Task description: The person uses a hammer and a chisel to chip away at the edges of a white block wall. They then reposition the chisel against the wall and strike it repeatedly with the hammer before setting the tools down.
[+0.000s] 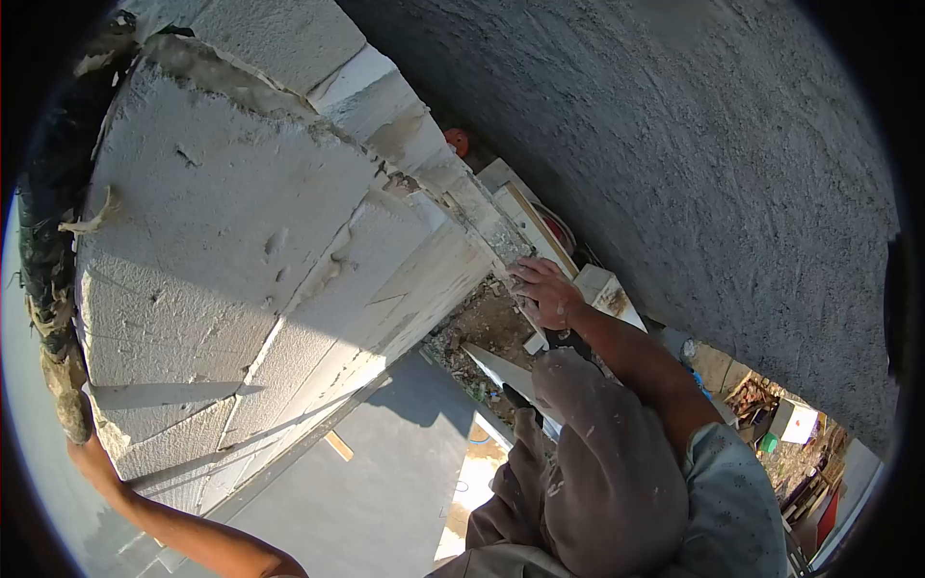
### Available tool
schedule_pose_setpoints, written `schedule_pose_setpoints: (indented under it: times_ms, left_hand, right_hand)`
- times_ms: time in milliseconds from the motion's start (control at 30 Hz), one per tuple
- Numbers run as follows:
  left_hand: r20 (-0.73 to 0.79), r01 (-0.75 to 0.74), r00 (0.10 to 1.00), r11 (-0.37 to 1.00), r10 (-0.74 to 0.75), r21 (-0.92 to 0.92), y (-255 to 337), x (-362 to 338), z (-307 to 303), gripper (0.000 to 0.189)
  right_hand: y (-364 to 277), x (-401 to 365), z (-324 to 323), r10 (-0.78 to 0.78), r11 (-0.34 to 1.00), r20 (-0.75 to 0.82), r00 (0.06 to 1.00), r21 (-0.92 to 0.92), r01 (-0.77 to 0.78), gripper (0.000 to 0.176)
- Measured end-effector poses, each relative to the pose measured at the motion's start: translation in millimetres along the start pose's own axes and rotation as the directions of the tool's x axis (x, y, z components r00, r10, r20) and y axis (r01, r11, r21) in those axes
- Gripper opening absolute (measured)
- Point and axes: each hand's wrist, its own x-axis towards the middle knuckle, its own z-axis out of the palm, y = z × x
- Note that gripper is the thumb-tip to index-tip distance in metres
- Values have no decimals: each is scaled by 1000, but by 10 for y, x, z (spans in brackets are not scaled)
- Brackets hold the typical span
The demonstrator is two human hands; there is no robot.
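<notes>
A wall of pale lightweight blocks (231, 212) fills the left half of the view, with rough mortar in its joints. My right hand (547, 289), dusty with white powder, rests on the wall's narrow edge, its fingers stretched out. My left hand (69, 409) reaches around the wall's far left edge beside a dark, crumpled, plastic-like strip (48, 231); I cannot tell how its fingers are placed. Below my right arm are my bent knee in brown trousers (617, 453) and a dark shoe (518, 397).
A rough grey rendered wall (713, 164) rises close on the right. Far below lie a grey surface (376, 462), rubble-strewn ground (491, 323) and scattered boards (814, 491). White blocks (609, 294) stand near my right wrist. An orange round object (457, 143) sits in the gap between the walls.
</notes>
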Motion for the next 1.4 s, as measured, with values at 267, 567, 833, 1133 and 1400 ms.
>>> schedule_pose_setpoints:
  times_ms: [267, 567, 833, 1133, 1400]
  left_hand:
    - [-107, 15, 994, 997, -23, -82, -24, -127, 214, 29]
    - [-116, 143, 982, 989, -148, -50, 346, -339, 28, 28]
    - [-43, 90, 994, 979, -100, -184, 233, -337, 13, 28]
    - [1, 115, 993, 963, -118, -244, 178, -347, -63, 28]
    - [9, 95, 995, 976, -95, -194, 193, -339, -25, 29]
  right_hand:
    - [-166, 5, -201, 44, 996, 142, 989, -85, -32, 39]
    - [-997, 695, -1193, 9, 987, 476, 879, -144, 68, 32]
    - [-4035, 424, -2815, -503, 851, 418, 756, 84, 519, 22]
    - [-4516, 16, -2069, -458, 748, 596, 660, -143, 648, 33]
    - [-4333, -12, -2102, -347, 843, 594, 726, -142, 519, 39]
